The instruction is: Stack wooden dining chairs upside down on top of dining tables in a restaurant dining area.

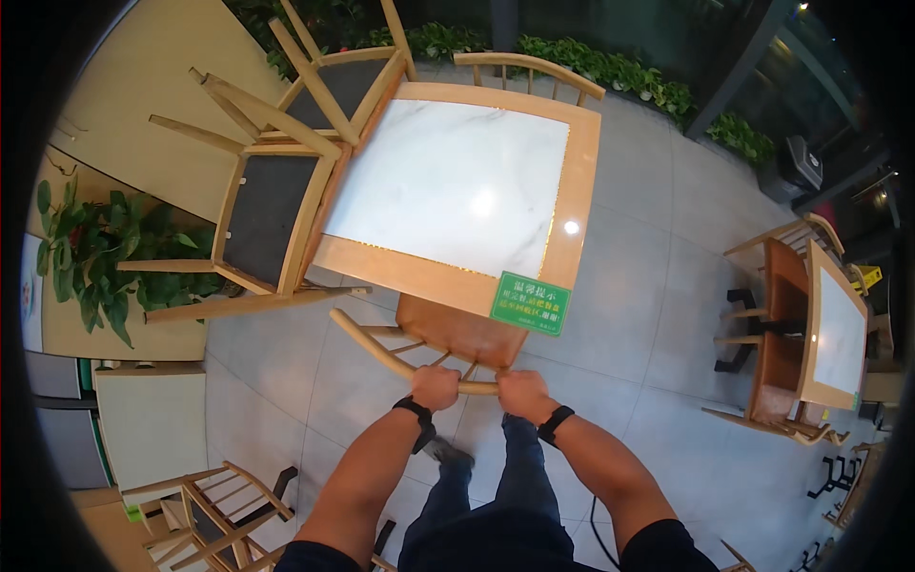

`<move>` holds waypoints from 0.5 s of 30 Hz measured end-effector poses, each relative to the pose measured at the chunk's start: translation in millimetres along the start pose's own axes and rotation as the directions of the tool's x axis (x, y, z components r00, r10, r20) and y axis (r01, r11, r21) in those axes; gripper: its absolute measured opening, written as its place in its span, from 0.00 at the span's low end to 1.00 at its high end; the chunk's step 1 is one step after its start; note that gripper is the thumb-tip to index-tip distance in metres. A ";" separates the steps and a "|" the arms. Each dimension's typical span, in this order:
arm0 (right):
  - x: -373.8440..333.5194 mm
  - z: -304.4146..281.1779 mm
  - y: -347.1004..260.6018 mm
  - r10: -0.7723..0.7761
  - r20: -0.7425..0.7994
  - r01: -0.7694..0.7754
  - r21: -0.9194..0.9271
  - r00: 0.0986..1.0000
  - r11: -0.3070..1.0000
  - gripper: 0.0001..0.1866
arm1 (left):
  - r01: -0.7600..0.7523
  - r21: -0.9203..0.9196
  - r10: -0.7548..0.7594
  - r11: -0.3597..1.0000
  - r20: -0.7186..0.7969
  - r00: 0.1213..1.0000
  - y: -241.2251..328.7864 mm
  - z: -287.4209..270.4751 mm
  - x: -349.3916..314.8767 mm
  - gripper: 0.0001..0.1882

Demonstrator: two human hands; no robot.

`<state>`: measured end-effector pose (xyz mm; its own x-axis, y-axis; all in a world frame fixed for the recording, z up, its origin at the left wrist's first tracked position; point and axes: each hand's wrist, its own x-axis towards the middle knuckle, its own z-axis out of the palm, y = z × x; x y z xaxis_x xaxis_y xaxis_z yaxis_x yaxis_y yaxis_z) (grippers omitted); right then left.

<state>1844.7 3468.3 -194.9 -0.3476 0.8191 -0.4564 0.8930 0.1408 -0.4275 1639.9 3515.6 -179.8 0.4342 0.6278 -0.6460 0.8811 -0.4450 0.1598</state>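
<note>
A wooden chair (461, 332) with a brown seat and a curved spindle back stands partly under the near side of a table (583, 191). My left hand (437, 386) is closed round the middle of its top rail. Close beside it, my right hand (524, 390) grips the rail's right end. Both arms reach forward, a dark band on each wrist. The table has a white marble-look top in a wood frame, with a green sign (532, 303) at its near right corner. The front of the chair seat is hidden beneath the tabletop.
Two upturned chairs (267, 205) rest at the table's left side, legs in the air. Another chair (529, 63) stands at the far side. Leafy plants (105, 248) grow by a partition on the left. Farther right is another table (841, 324) with chairs; more chairs (214, 515) stand lower left.
</note>
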 end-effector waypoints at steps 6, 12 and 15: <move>-9.0 4.2 -13.3 0.070 -0.015 -0.071 -0.015 0.997 0.997 0.11 | -0.100 0.043 0.102 0.994 -0.035 0.994 -6.1 -0.8 -8.1 0.12; -65.7 38.4 -69.0 0.180 0.095 -0.165 -0.147 0.979 0.975 0.12 | -0.218 -0.007 0.216 0.976 -0.122 0.969 -9.3 56.6 -72.3 0.14; -104.7 48.8 -100.8 0.178 0.148 -0.155 -0.159 0.973 0.975 0.12 | -0.283 -0.109 0.267 0.953 -0.143 0.953 -9.6 84.0 -116.4 0.23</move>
<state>1777.1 3341.2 -142.1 -0.2210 0.7398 -0.6354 0.9700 0.0993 -0.2217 1565.2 3393.2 -168.8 0.6756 0.5710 -0.4664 0.7371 -0.5324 0.4161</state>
